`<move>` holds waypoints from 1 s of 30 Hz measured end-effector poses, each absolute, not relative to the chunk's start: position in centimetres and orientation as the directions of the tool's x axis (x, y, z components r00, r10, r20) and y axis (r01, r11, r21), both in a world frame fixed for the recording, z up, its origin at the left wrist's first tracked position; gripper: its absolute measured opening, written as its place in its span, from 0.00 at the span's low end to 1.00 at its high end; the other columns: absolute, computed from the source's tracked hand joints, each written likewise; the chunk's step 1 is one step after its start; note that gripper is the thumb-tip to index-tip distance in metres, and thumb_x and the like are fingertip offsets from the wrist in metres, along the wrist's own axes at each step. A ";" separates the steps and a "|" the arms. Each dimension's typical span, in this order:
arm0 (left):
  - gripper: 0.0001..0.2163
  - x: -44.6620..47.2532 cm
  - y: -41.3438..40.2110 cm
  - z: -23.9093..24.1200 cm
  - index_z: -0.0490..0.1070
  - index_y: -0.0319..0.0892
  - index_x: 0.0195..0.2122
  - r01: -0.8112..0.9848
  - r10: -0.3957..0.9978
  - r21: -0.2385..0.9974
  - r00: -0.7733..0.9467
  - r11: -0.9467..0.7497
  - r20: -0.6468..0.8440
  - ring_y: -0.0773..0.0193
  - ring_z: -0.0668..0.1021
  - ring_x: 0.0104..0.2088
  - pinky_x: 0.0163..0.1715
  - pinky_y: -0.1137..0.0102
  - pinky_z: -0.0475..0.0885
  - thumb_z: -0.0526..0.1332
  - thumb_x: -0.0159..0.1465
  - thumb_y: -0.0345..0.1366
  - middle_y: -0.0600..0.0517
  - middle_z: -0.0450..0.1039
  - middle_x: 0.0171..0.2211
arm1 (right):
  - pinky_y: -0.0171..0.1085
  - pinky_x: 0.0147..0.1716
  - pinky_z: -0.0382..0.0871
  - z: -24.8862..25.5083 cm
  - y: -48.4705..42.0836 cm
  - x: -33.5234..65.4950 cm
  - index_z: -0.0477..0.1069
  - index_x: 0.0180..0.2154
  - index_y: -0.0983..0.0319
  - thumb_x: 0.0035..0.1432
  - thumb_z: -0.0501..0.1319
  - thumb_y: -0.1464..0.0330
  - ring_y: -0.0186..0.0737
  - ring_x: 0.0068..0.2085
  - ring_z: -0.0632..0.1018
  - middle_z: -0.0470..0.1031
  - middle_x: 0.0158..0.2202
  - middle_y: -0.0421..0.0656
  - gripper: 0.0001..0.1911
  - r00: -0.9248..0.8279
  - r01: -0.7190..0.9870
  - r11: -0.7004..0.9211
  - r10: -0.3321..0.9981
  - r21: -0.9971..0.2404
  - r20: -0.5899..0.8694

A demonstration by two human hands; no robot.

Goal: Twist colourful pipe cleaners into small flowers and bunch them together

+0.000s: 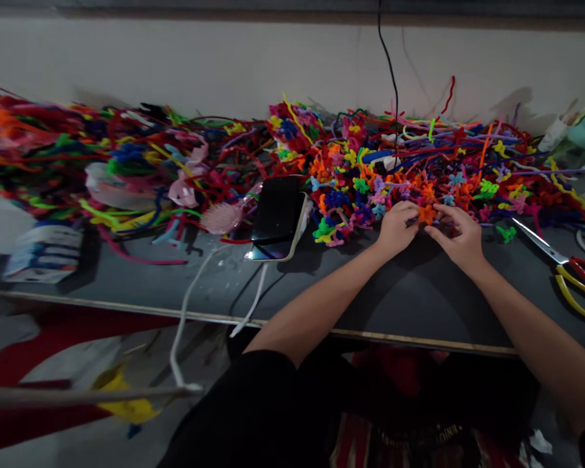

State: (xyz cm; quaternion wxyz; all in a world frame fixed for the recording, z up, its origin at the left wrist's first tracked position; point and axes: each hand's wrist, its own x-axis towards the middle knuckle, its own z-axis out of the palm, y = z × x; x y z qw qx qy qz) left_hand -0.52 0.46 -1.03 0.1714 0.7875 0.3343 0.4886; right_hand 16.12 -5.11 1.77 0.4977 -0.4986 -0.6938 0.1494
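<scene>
I have a bare pocket of dark grey desk (pixel 394 305) between the two forearms, open from the front edge up to the left hand (pixel 398 227) and right hand (pixel 459 237); an orange fuzzy flower (pixel 426 214) fills the gap between their fingertips. Towards the back edge, a tangled heap of multicoloured fuzzy stems (pixel 244 146) blocks any low pass. Leftward, I'd meet a glossy black rectangular phone (pixel 275 214) and a white cable (pixel 259 296) crossing the front edge; rightward, open steel scissors with red and yellow handles (pixel 559 258).
</scene>
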 end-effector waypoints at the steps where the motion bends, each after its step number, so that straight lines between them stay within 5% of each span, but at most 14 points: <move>1: 0.08 -0.5 0.5 -1.0 0.72 0.40 0.27 0.363 0.700 0.601 0.294 -0.712 0.651 0.62 0.78 0.38 0.40 0.67 0.74 0.60 0.57 0.21 0.49 0.77 0.34 | 0.39 0.28 0.74 1.7 -5.1 16.2 0.75 0.50 0.59 0.54 0.67 0.54 0.39 0.32 0.77 0.79 0.39 0.46 0.24 -0.010 0.539 0.459 0.842 -0.706 0.540; 11: 0.08 -0.3 0.3 -0.8 0.73 0.40 0.31 0.385 0.693 0.577 0.354 -0.720 0.628 0.60 0.78 0.43 0.45 0.65 0.75 0.57 0.61 0.23 0.46 0.77 0.38 | 0.38 0.28 0.74 0.8 -4.7 16.2 0.78 0.44 0.58 0.57 0.65 0.55 0.38 0.31 0.79 0.80 0.34 0.44 0.18 0.028 0.552 0.446 0.835 -0.705 0.550; 17: 0.16 -0.4 -0.6 -0.3 0.71 0.42 0.54 0.318 0.681 0.605 0.412 -0.730 0.606 0.60 0.78 0.52 0.54 0.61 0.73 0.58 0.65 0.29 0.46 0.78 0.51 | 0.39 0.34 0.76 1.1 -4.7 16.4 0.78 0.41 0.60 0.60 0.62 0.58 0.38 0.34 0.80 0.81 0.38 0.45 0.14 0.052 0.538 0.407 0.858 -0.739 0.510; 24: 0.09 0.0 -0.4 -0.5 0.78 0.42 0.44 0.271 0.777 0.731 0.280 -0.627 0.563 0.62 0.82 0.43 0.46 0.66 0.76 0.61 0.67 0.35 0.47 0.82 0.42 | 0.36 0.28 0.72 1.3 -4.8 16.5 0.78 0.41 0.61 0.56 0.65 0.57 0.36 0.30 0.78 0.81 0.35 0.44 0.16 0.104 0.505 0.351 0.882 -0.788 0.460; 30: 0.10 0.6 -1.0 -0.5 0.77 0.42 0.46 0.110 0.904 0.901 0.141 -0.420 0.404 0.64 0.82 0.39 0.41 0.69 0.78 0.61 0.66 0.36 0.48 0.82 0.43 | 0.34 0.25 0.71 1.0 -4.8 16.4 0.77 0.47 0.61 0.53 0.67 0.59 0.36 0.31 0.79 0.82 0.37 0.45 0.20 0.059 0.470 0.347 0.905 -0.811 0.422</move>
